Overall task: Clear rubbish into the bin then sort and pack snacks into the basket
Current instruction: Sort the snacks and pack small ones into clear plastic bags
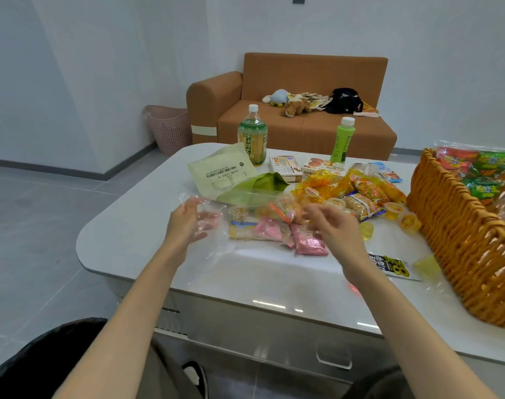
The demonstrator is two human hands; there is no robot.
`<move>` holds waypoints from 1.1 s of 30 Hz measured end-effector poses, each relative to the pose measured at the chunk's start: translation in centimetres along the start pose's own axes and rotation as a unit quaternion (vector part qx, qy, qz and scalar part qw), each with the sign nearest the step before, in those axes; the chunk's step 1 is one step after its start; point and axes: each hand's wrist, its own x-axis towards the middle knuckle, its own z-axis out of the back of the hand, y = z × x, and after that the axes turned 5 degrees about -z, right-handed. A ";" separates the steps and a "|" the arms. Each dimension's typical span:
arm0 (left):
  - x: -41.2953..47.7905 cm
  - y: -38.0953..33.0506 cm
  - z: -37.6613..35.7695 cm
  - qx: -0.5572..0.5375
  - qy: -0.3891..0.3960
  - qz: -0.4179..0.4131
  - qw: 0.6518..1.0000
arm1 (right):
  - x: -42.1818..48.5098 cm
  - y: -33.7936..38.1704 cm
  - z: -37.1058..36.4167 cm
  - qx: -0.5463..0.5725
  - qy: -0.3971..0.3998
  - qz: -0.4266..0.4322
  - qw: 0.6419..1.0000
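Observation:
My left hand [187,223] grips the left end of a crumpled clear plastic bag [216,226] held just above the white table [130,234]. My right hand [332,226] hovers over the bag's right end with fingers loosely curled; whether it pinches the plastic is unclear. Under the bag lie pink wrapped snacks [308,243] and a yellow-edged pack [242,230]. A woven orange basket [458,234] at the right holds red and green snack packs [481,168]. The black-lined bin [43,358] is at the bottom left by my legs.
Yellow snack packs [360,191], jelly cups [409,220], two small boxes [285,167], a pale green bag [222,171] and two green bottles [252,133] crowd the table's far half. A black-and-yellow wrapper [392,264] lies near the basket. Behind are a brown sofa [303,131] and pink hamper [170,128].

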 end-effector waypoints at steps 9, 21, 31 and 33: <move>2.3 1.0 2.0 0.031 -0.017 0.020 0.999 | 6.4 -3.8 -1.8 -0.176 -0.065 -0.009 0.982; 3.9 2.4 2.6 0.105 0.008 -0.016 0.994 | 10.6 -6.0 -4.9 -0.370 0.032 -0.120 0.921; 3.6 2.6 3.3 0.108 -0.003 -0.013 0.994 | 9.8 -4.6 -4.7 -0.229 0.150 -0.207 0.939; 3.6 2.5 3.3 0.108 0.002 -0.009 0.994 | 9.7 -4.1 -4.5 -0.192 0.143 -0.198 0.950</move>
